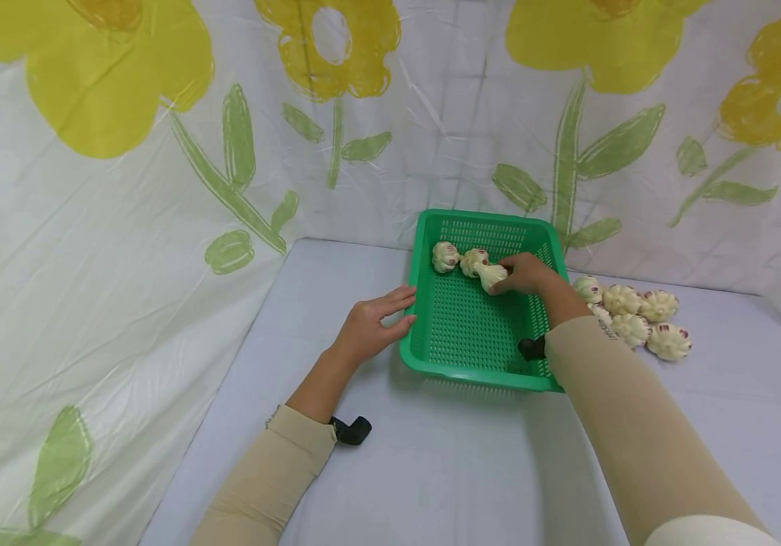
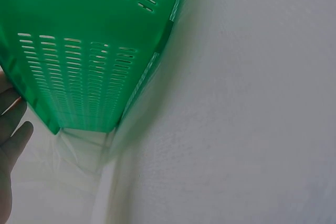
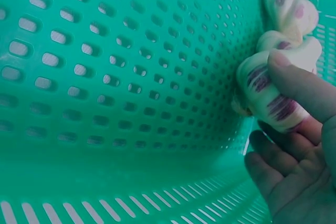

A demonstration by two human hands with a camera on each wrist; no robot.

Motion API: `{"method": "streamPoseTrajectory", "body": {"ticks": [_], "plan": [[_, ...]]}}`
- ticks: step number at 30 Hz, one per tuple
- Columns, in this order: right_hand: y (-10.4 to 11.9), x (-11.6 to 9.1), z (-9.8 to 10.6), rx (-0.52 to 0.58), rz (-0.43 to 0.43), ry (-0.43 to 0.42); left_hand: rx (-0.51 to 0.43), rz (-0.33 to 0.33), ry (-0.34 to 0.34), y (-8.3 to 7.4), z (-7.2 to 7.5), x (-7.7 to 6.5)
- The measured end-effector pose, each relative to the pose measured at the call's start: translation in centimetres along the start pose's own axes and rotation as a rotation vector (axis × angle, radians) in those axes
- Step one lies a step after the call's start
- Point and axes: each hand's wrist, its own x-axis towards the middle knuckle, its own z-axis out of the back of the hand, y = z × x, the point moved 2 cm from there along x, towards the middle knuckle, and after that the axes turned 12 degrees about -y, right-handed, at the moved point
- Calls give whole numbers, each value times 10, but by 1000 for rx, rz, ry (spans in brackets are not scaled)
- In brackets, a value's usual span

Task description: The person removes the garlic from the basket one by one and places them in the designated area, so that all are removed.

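Inside the green plastic basket (image 1: 462, 373), my right hand (image 1: 527, 274) holds a garlic bulb (image 1: 491, 276) between thumb and fingers. In the right wrist view the thumb lies over the purple-streaked bulb (image 3: 273, 90), with the fingers beneath it. Two more garlic bulbs (image 1: 445, 257) sit along the basket's far side, the nearer one partly hidden by the held bulb. My left hand (image 1: 371, 324) is at the basket's left rim, fingers extended and their tips right at the edge. In the left wrist view its fingers (image 2: 16, 135) show beside the basket wall (image 2: 79, 19).
Right of the basket, several garlic bulbs (image 1: 669, 342) lie grouped on the white-covered table (image 1: 445, 470), partly behind my right forearm. A curtain (image 1: 425, 152) with yellow flowers hangs behind the table and along its left. Black wrist cameras (image 1: 352, 431) are strapped to both wrists.
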Motion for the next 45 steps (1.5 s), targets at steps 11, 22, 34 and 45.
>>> {"method": "streamPoseTrajectory", "body": {"ticks": [11,22,34,45], "plan": [[1,-1,0,14,8,-5,6,-6,-1,0,0,0],[9,-6,8,26,11,-25,8,-2,-1,1,0,0],[15,-11,14,-39,28,-8,1,-15,-9,-1,1,1],[31,-18,33,-191,94,145,-1,-17,-6,-1,1,1]]}}
